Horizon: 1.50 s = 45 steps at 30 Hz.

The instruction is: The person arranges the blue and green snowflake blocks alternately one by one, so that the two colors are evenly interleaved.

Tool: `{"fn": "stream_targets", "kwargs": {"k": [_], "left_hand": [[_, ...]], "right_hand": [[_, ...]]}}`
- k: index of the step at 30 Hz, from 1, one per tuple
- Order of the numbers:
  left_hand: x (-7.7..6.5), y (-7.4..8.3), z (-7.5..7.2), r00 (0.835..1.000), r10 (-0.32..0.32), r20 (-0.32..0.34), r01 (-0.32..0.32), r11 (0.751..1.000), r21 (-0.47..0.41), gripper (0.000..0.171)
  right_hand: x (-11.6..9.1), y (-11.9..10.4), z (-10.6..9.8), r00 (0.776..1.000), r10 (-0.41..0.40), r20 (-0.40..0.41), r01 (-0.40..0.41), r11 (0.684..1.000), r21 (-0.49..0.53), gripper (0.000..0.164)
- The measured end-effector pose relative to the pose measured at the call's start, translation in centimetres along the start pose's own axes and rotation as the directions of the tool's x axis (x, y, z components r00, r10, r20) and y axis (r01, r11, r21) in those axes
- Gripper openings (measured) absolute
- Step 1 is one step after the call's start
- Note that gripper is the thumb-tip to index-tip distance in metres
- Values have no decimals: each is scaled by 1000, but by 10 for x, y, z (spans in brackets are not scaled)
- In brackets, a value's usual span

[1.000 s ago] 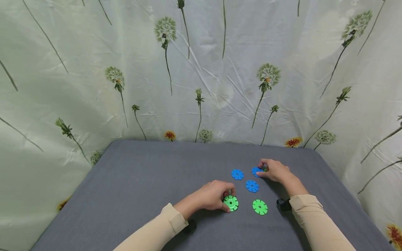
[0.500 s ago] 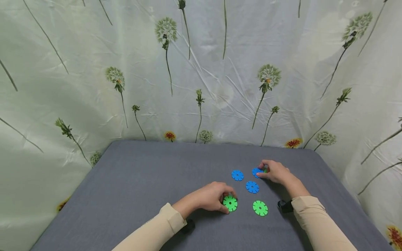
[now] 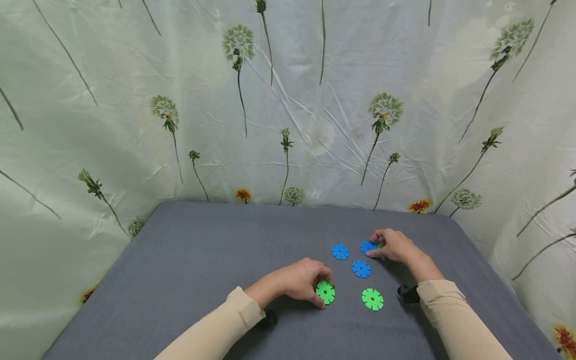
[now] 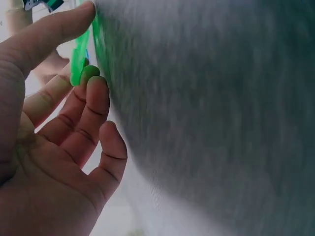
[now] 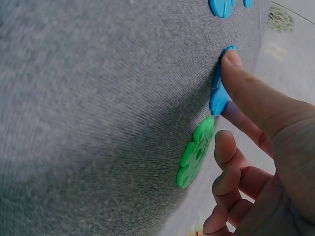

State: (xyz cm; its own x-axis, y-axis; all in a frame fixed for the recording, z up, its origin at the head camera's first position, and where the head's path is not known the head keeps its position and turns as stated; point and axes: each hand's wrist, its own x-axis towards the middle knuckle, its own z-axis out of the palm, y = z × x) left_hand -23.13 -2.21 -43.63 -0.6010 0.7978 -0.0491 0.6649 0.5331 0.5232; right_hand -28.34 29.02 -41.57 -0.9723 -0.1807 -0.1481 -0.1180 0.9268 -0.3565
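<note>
My left hand [image 3: 302,281] grips a green notched plastic disc [image 3: 325,292] by its edges, thumb on the near side and fingers on the far side. Seen edge-on in the left wrist view, that green disc [image 4: 78,61] sits between thumb and fingers, close to the cloth. Farther back, my right hand [image 3: 393,245] pinches a blue notched disc [image 3: 366,248] at the table surface. In the right wrist view the thumb presses on the edge of this blue disc [image 5: 219,88]. A second green disc [image 5: 197,152] lies beside it under the curled fingers, mostly hidden in the head view.
Two more blue discs, a left one [image 3: 340,252] and a nearer one [image 3: 361,269], lie flat between the hands. Another green disc [image 3: 372,299] rests nearer to me. Grey cloth [image 3: 216,250] covers the table, and a flowered curtain [image 3: 288,100] hangs behind it.
My left hand has shifted slightly left with the green disc. The right hand stays almost in place on the blue disc.
</note>
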Motion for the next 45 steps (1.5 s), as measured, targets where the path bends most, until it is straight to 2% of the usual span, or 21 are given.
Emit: {"fn": "stream_targets", "kwargs": {"k": [3,6,8,10,12,18,21,23,26,31,36,41,45], "left_hand": [[-3,-8,-9,1000,1,-30,-1,1000,-1,38],[-12,-22,-24,996,-12,-94,11,1000,-12,38],[-22,-35,-36,988,-47,-146,43,998,-34,39],[-33,-52,-48,973,-112,-200,102,993,-62,41],[-45,-71,-59,949,-193,-251,173,980,-100,41],[-83,-131,-85,852,-395,-345,341,917,-208,42],[-99,-155,-92,811,-460,-362,390,886,-251,45],[-106,-168,-95,790,-491,-367,417,869,-266,46],[-112,-181,-98,781,-511,-360,438,858,-269,47],[-108,-190,-98,784,-526,-330,447,847,-287,47],[-101,-191,-100,793,-536,-288,451,836,-312,47],[-101,-188,-102,802,-543,-248,447,822,-353,50],[-102,-187,-101,799,-556,-228,451,806,-384,53]], "right_hand": [[0,0,1,1000,2,-4,-2,1000,-6,38],[0,0,1,1000,3,-8,-3,1000,-6,37],[0,-1,2,1000,-7,-10,7,1000,-3,37],[1,-2,2,1000,-17,-14,17,1000,1,36],[1,-2,2,999,-27,-17,27,1000,1,36],[0,-3,1,1000,-14,-17,14,1000,-1,36],[0,-5,1,1000,-12,-13,12,1000,-10,35],[0,-5,1,1000,-12,-13,12,1000,-17,35],[-1,-7,0,1000,-16,-12,15,999,-32,35],[0,-11,-3,1000,-26,-10,26,998,-51,36],[1,-14,-2,1000,-23,-11,22,998,-53,36],[2,-12,0,1000,-14,-9,13,998,-65,36],[1,-10,0,999,-33,-15,32,997,-64,37]]}}
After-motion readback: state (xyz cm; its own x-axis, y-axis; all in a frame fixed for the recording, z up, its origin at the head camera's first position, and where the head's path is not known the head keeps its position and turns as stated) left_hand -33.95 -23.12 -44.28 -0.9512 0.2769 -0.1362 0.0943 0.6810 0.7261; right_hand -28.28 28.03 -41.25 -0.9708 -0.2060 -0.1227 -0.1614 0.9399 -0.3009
